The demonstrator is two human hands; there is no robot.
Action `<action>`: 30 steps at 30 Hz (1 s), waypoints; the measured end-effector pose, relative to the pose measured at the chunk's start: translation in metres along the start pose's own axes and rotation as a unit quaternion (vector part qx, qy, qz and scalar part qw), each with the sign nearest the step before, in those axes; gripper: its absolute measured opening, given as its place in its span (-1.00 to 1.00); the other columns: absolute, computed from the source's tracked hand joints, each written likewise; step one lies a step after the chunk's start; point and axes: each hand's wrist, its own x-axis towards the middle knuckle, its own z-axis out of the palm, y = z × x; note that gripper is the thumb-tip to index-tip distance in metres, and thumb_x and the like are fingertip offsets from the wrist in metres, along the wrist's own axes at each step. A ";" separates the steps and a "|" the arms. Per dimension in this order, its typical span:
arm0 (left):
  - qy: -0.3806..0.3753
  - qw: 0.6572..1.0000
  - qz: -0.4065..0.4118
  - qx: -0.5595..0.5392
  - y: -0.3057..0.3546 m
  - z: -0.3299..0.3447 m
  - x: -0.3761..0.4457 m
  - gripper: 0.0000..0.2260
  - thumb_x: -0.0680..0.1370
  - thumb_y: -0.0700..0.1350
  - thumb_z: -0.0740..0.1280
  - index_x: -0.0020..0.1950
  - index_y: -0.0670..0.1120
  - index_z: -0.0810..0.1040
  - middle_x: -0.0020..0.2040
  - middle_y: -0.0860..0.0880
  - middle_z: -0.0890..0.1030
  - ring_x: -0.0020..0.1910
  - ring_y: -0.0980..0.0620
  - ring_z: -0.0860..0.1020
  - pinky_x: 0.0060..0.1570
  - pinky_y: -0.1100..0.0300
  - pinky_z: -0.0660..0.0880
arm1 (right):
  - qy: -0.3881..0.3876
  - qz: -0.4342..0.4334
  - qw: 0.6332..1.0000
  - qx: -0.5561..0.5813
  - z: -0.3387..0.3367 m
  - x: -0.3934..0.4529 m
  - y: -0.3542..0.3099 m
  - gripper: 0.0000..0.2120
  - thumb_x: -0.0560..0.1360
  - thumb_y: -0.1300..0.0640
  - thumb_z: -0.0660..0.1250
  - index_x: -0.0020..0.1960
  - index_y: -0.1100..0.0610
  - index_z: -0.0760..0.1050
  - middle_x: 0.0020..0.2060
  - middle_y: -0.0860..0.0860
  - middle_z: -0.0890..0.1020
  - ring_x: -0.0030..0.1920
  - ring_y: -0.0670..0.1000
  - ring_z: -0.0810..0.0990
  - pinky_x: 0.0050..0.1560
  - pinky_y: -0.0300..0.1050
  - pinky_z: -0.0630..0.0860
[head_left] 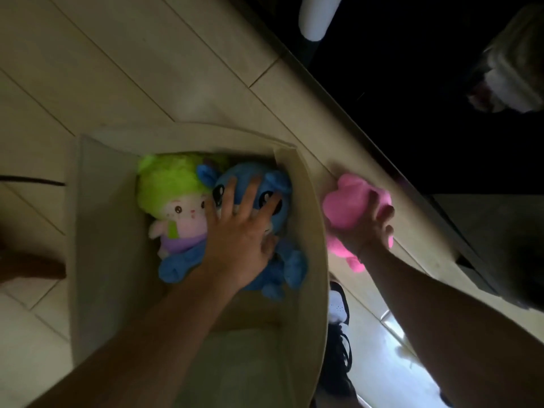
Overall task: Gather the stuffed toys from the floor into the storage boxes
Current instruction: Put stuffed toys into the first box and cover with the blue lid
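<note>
A beige fabric storage box (97, 219) stands open on the floor below me. Inside lie a doll with green hair (170, 189) and, to its right, a blue stuffed toy (282, 260). My left hand (241, 234) reaches into the box and lies spread flat on the blue toy's face, fingers apart. Just outside the box's right wall, my right hand (371, 225) grips a pink stuffed toy (344, 204) above the floor.
Pale wooden floorboards (117, 69) surround the box. Dark furniture (426, 98) fills the upper right, with a white rounded object (316, 16) at the top. A black-and-white shoe (338, 310) shows beside the box. A brown object (29, 266) lies at the left edge.
</note>
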 end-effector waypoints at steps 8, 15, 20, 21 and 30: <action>0.145 0.934 -0.031 -0.325 0.038 -0.070 -0.039 -0.44 0.55 0.03 0.32 0.49 -0.10 0.25 0.52 -0.14 0.24 0.51 -0.09 0.21 0.44 -0.07 0.26 | 0.093 -0.069 0.953 0.278 -0.106 -0.091 0.003 -0.08 0.26 0.09 0.56 0.42 -0.06 0.05 0.31 0.04 0.36 0.16 0.07 0.47 0.11 0.18 0.54; -0.051 0.741 -0.100 -0.662 0.035 -0.162 -0.086 -0.08 0.19 0.20 0.60 0.46 0.17 0.25 0.34 0.34 0.43 0.35 0.22 0.43 0.18 0.29 0.47 | -0.405 -0.123 0.689 0.589 -0.144 -0.228 -0.025 -0.32 0.01 0.11 0.68 0.07 0.30 0.59 -0.08 0.29 0.64 -0.09 0.21 0.66 -0.10 0.08 0.62; 0.013 0.812 -0.197 -0.549 -0.023 -0.159 -0.111 -0.30 0.27 0.13 0.55 0.35 0.25 0.34 0.26 0.25 0.50 0.25 0.17 0.51 0.16 0.03 0.55 | -0.271 -0.161 0.811 0.493 -0.073 -0.263 -0.082 -0.38 0.35 0.10 0.52 0.31 0.17 0.34 0.10 -0.07 0.63 0.09 -0.12 0.62 -0.04 -0.20 0.60; 0.006 0.839 -0.200 -0.506 -0.035 -0.150 -0.115 -0.29 0.31 0.20 0.51 0.40 0.21 0.31 0.31 0.17 0.48 0.28 0.09 0.49 0.19 -0.05 0.54 | -0.268 -0.162 0.825 0.469 -0.056 -0.264 -0.089 -0.34 0.37 0.15 0.52 0.35 0.16 0.25 0.08 -0.11 0.61 0.04 -0.22 0.61 -0.08 -0.29 0.58; -0.200 0.932 -0.154 -0.258 -0.068 -0.068 -0.151 -0.39 0.55 0.20 0.08 0.45 -0.19 0.37 0.44 -0.20 0.38 0.43 -0.16 0.36 0.41 0.08 0.29 | -0.277 -0.133 0.946 0.100 0.118 -0.212 -0.097 -0.52 0.55 0.11 0.30 0.39 0.28 0.33 0.31 0.29 0.46 0.35 0.27 0.41 0.38 0.18 0.31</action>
